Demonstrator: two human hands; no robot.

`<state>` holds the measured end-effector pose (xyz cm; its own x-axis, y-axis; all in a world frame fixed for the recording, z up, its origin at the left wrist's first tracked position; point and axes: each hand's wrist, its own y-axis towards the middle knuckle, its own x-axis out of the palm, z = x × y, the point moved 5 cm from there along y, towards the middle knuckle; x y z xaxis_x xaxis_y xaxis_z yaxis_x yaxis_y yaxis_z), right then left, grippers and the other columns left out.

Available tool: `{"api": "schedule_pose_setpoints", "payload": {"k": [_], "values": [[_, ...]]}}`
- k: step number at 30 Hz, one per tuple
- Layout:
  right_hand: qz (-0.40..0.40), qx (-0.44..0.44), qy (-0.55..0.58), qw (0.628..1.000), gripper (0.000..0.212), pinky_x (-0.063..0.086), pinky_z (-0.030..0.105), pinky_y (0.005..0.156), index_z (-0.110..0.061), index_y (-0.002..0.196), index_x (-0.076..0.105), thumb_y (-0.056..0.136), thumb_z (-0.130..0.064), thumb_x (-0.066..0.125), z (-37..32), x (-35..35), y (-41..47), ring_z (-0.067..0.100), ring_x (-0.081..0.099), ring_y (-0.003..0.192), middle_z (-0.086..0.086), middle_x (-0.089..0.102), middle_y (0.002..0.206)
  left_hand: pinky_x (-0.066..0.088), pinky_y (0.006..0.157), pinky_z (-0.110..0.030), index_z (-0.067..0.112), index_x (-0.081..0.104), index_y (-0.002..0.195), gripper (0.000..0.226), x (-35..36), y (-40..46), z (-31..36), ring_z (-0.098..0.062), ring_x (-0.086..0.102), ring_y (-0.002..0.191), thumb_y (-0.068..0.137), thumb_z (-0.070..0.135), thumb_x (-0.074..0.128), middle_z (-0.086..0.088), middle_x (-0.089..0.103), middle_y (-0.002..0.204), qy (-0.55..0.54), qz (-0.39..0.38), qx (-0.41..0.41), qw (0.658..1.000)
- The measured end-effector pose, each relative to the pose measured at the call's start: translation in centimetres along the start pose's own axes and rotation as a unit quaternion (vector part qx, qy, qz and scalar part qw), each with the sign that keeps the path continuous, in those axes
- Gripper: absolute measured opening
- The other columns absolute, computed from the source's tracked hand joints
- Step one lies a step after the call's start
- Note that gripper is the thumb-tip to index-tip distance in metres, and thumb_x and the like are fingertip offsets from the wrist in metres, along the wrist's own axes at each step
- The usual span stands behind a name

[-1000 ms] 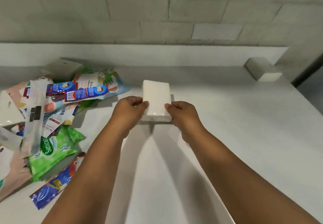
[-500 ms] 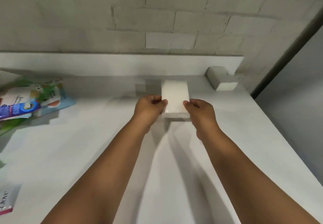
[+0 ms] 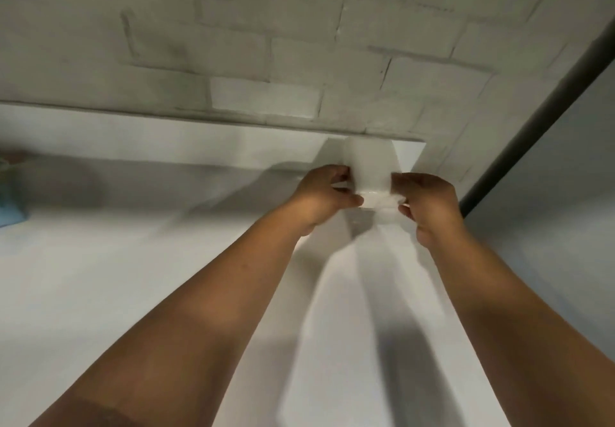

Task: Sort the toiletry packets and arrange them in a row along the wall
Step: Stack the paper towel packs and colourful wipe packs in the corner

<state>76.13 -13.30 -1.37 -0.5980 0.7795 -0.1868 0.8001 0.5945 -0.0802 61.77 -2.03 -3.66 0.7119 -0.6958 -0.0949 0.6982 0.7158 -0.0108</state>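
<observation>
A pale brick wall (image 3: 299, 43) painted a greyish white rises behind a white worktop (image 3: 100, 276), and a low white ledge (image 3: 166, 136) runs along the foot of the wall. At the right a dark vertical strip (image 3: 532, 100) slants down beside a grey panel. Both bare forearms reach forward over the worktop towards the far right end of the ledge. Between the hands is a white packet (image 3: 371, 166), held upright with its broad face towards the camera, its upper edge level with the top of the ledge and close against it; whether it touches the ledge cannot be told through the blur. The left hand (image 3: 324, 193) pinches the packet's lower left edge with curled fingers and thumb, and the right hand (image 3: 429, 200) grips the lower right edge the same way. At the far left edge a blurred blue and green packet (image 3: 10, 200) lies on the worktop, well apart from the hands.
</observation>
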Motion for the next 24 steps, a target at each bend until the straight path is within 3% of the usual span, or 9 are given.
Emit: {"api": "schedule_pose_setpoints", "payload": {"k": [5,9,14,19,24], "values": [[-0.005,0.024,-0.003,1.0,0.009,0.055,0.03,0.082,-0.019,0.081,0.067,0.088,-0.024,0.068,0.2,-1.4,4.2,0.019,0.062,0.087,0.003,0.068,0.09,0.05,0.099,-0.041,0.008,0.065,0.116,0.057,1.8,4.2,-0.3,-0.017,0.065,0.107,0.063,0.014,0.085,-0.003,0.07,0.113,0.043,0.025,0.005,0.999],[-0.014,0.029,-0.001,0.999,0.011,0.053,0.028,0.077,-0.018,0.078,0.067,0.089,-0.018,0.067,1.0,-1.9,6.9,0.017,0.057,0.075,0.004,0.063,0.079,0.049,0.1,-0.043,0.008,0.069,0.108,0.048,2.9,6.6,-1.5,-0.016,0.066,0.104,0.064,0.017,0.084,-0.003,0.072,0.108,0.072,0.023,0.001,0.997],[-0.019,0.04,0.009,0.999,0.005,0.055,0.026,0.073,-0.017,0.087,0.069,0.09,-0.021,0.066,2.4,-2.0,8.7,0.017,0.06,0.08,0.006,0.066,0.089,0.049,0.1,-0.039,0.006,0.066,0.11,0.043,3.6,7.5,-2.1,-0.017,0.064,0.107,0.071,0.012,0.082,-0.002,0.069,0.111,0.065,0.037,-0.002,0.997],[-0.019,0.035,0.012,0.999,0.008,0.055,0.027,0.074,-0.02,0.084,0.068,0.091,-0.023,0.065,2.7,-2.0,9.5,0.018,0.062,0.083,0.005,0.067,0.089,0.048,0.1,-0.035,0.017,0.063,0.1,0.031,4.0,7.8,-2.2,-0.016,0.063,0.106,0.075,0.011,0.079,-0.002,0.069,0.11,0.056,0.045,0.007,0.997],[-0.02,0.032,0.002,0.999,0.009,0.056,0.028,0.078,-0.021,0.083,0.067,0.092,-0.023,0.063,2.7,-1.9,9.9,0.019,0.062,0.085,0.003,0.067,0.089,0.047,0.097,-0.028,0.015,0.065,0.106,0.034,4.1,7.9,-2.2,-0.014,0.062,0.105,0.075,0.011,0.079,0.003,0.067,0.106,0.043,0.048,-0.005,0.998]]}}
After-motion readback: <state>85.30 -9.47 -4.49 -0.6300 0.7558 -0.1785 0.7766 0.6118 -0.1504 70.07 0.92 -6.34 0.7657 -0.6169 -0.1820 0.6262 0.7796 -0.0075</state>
